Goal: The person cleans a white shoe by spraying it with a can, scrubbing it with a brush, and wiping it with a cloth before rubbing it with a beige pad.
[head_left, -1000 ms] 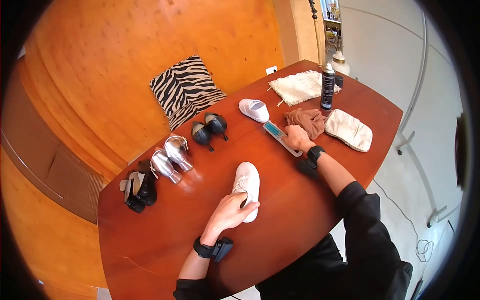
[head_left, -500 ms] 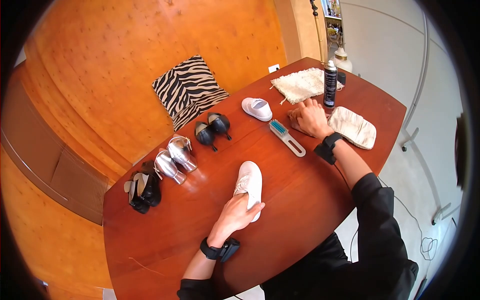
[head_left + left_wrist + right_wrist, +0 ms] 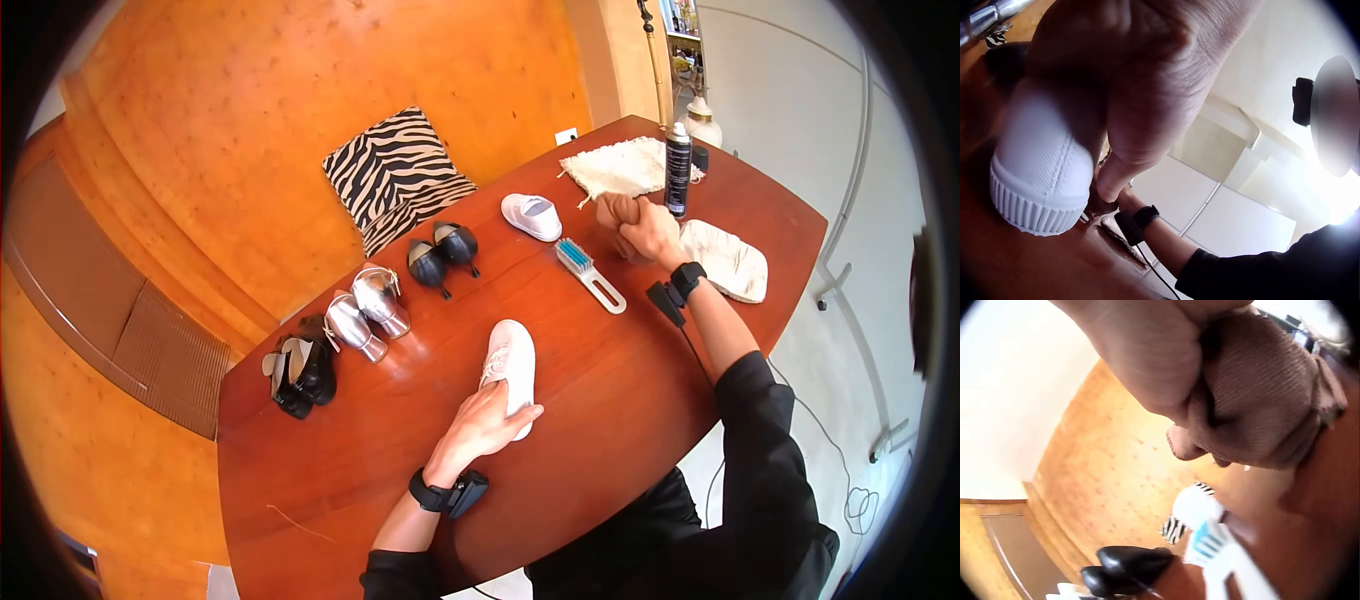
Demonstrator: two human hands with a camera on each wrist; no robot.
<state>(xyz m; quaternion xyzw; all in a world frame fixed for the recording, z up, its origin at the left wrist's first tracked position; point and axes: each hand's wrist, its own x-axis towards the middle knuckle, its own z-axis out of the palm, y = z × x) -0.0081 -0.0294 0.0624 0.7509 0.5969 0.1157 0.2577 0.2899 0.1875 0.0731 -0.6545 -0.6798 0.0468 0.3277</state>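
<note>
The left hand (image 3: 476, 428) grips a white lace-up shoe (image 3: 512, 352) at its heel opening, the toe pointing away; in the left wrist view the ribbed sole edge of the shoe (image 3: 1041, 181) shows below the palm. At the right, the right hand (image 3: 655, 236) pinches a brown cloth (image 3: 618, 212), which bunches up beside the fingers. In the right wrist view the cloth (image 3: 1260, 394) fills the space by the palm. A white brush (image 3: 592, 277) with blue bristles lies left of the cloth, and the other white shoe (image 3: 532, 217) sits behind it.
Black heels (image 3: 441, 258), silver heels (image 3: 368, 313) and black shoes (image 3: 299, 372) line the left edge. A dark spray can (image 3: 678, 172) stands near a cream cloth (image 3: 622, 168); a cream pouch (image 3: 725, 262) lies by the right wrist.
The right hand has let go of the brush, which now lies on the table, and has moved right onto the brown cloth and taken hold of it. The left hand still grips the shoe.
</note>
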